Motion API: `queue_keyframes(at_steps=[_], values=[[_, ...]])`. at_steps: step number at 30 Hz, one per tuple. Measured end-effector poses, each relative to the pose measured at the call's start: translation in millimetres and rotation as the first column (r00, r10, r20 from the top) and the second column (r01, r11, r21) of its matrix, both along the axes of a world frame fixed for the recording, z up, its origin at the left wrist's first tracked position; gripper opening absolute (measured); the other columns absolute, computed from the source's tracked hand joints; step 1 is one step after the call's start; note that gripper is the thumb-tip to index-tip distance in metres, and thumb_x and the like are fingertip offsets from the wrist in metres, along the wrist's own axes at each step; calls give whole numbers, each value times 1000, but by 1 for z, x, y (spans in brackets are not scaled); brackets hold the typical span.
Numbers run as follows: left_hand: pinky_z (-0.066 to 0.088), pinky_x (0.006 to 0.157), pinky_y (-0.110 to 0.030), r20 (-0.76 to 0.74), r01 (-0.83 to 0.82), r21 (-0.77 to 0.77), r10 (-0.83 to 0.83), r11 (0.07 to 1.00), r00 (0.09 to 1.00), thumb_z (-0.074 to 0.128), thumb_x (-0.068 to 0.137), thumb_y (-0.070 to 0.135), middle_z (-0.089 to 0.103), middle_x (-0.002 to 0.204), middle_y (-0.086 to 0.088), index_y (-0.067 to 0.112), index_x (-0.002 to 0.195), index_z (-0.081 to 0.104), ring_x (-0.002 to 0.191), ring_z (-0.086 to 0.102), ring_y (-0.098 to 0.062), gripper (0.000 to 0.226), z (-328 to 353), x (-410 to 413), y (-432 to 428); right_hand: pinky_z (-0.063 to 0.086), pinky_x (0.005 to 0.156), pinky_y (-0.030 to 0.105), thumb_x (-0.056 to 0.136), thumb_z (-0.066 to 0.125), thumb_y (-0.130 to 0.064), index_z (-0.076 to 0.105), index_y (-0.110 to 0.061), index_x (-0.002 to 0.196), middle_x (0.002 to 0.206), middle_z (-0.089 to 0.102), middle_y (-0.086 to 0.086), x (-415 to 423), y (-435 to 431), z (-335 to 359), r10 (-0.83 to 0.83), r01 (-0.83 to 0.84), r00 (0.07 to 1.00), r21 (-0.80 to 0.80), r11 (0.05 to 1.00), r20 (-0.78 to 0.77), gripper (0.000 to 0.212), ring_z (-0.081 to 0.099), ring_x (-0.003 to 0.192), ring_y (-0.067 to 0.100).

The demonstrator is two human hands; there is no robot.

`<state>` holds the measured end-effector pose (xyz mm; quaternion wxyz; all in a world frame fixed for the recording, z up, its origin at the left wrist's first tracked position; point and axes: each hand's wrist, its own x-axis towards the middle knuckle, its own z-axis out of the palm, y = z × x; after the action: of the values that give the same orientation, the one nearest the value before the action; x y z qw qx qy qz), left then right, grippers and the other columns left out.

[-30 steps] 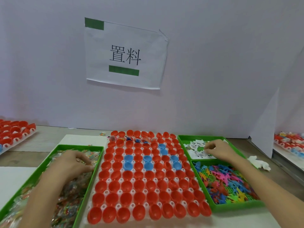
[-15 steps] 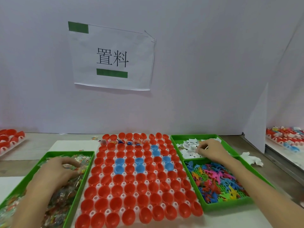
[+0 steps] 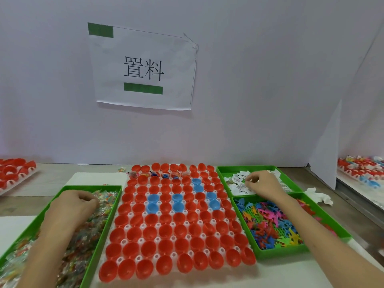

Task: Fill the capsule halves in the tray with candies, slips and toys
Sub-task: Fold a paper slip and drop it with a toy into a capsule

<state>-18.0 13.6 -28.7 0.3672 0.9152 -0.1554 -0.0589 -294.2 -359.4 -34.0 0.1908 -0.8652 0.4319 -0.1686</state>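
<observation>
A white tray (image 3: pixel 124 227) of red and a few blue capsule halves (image 3: pixel 176 225) fills the centre; several halves in the second row from the back hold small items (image 3: pixel 164 175). My left hand (image 3: pixel 71 206) rests in the green bin of wrapped candies (image 3: pixel 89 231) on the left, fingers curled on candies. My right hand (image 3: pixel 262 183) is in the back right green bin of white paper slips (image 3: pixel 239 185), fingertips pinching slips. In front of it a green bin holds coloured plastic toys (image 3: pixel 268 223).
A paper sign (image 3: pixel 143 69) hangs on the white partition behind. Another tray of red capsule halves (image 3: pixel 14 173) sits at far left. A tray with filled capsules (image 3: pixel 361 171) lies at far right. Crumpled white tissue (image 3: pixel 318 196) lies right of the bins.
The view has shifted a little between frames. Both hands stay in their bins, fingers working at the candies and slips.
</observation>
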Motion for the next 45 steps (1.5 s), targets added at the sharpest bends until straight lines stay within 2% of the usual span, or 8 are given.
queue_keyframes(at_steps=[7, 10, 13, 17, 20, 27, 38, 45], values=[[50, 66, -39, 150, -33, -311, 83, 950, 985, 57, 93, 15, 71, 76, -1, 20, 84, 70, 71, 68, -26, 17, 24, -7, 1, 46, 65, 27, 86, 73, -19, 64, -29, 78, 86, 65, -8, 6, -5, -7, -31, 31, 997, -4, 1000, -71, 15, 60, 76, 9], [56, 73, -46, 97, 24, -524, 32, 851, 995, 54, 95, 14, 73, 79, -3, 20, 82, 69, 71, 69, -26, 21, 44, -24, -9, 50, 69, 28, 81, 75, -11, 60, -27, 76, 87, 65, -6, 6, -4, -8, -65, 65, 998, 19, 998, 9, 22, 60, 80, 9], [55, 65, -30, 25, 131, -664, -153, 736, 988, 57, 98, 9, 73, 74, -5, 18, 89, 72, 71, 71, -25, 20, 59, -49, -27, 51, 69, 27, 84, 77, -11, 66, -19, 76, 82, 69, -2, 7, 5, 0, -86, 73, 975, 67, 995, 203, 16, 66, 85, 19], [57, 60, -15, 158, 355, -633, -334, 688, 929, 66, 94, 14, 75, 73, 5, 24, 92, 74, 66, 72, -11, 13, 68, -93, -51, 54, 69, 24, 79, 82, -27, 74, -16, 89, 79, 73, -3, 10, 51, 38, -144, -129, 720, 334, 934, 679, 17, 68, 77, 17], [54, 60, -12, 215, 430, -657, -392, 620, 894, 73, 88, 15, 76, 71, 6, 22, 91, 75, 63, 72, -10, 7, 75, -118, -62, 56, 72, 21, 71, 79, -32, 80, -19, 88, 77, 72, -7, 11, 104, 74, 9, -480, 575, 328, 814, 818, 22, 66, 72, 8], [56, 62, -14, 116, 391, -758, -482, 522, 869, 71, 63, 50, 77, 74, 5, 31, 77, 78, 69, 74, -10, 25, 89, -144, -61, 57, 69, 22, 76, 82, -27, 76, -23, 91, 83, 75, 5, 0, 178, 123, 448, -730, 550, 145, 668, 705, 17, 74, 77, 19], [58, 71, -16, 67, 471, -733, -636, 491, 768, 70, 66, 55, 78, 81, -1, 32, 85, 80, 77, 76, -16, 32, 96, -149, -59, 62, 71, 31, 79, 85, -18, 71, -20, 87, 78, 74, 4, 2, 175, 121, 426, -594, 675, 101, 798, 603, 16, 73, 72, 21], [59, 67, -18, 34, 435, -752, -630, 496, 776, 76, 67, 36, 78, 78, -4, 25, 83, 81, 74, 77, -18, 20, 91, -149, -61, 59, 79, 26, 86, 79, -20, 73, -26, 94, 86, 75, 0, -12, 157, 126, 505, -648, 713, 182, 739, 487, 12, 74, 82, 18]])
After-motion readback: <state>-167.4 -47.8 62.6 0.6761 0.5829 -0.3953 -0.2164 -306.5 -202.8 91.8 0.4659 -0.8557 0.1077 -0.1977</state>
